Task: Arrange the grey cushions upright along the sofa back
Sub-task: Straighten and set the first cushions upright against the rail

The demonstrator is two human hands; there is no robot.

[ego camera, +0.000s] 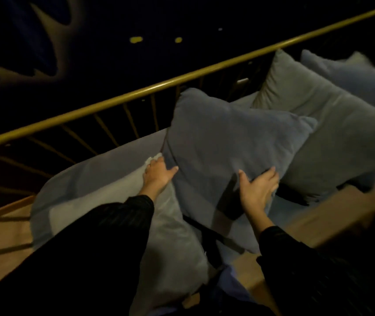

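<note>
A dark grey cushion (227, 142) stands tilted in the middle of the sofa, leaning toward the gold metal back rail (136, 93). My left hand (158, 173) grips its left edge, thumb on the front. My right hand (258, 187) holds its lower right edge, fingers spread over the fabric. A lighter grey cushion (159, 224) lies flat under my left arm. To the right, a grey cushion (314, 124) leans back, and a bluish one (353, 74) stands behind it.
The grey seat pad (95, 169) shows at the left end of the sofa. A dark strap-like thing (207, 233) lies under the held cushion. A wooden floor (1, 242) shows left, and a blurred wooden edge (332, 215) runs along the right front.
</note>
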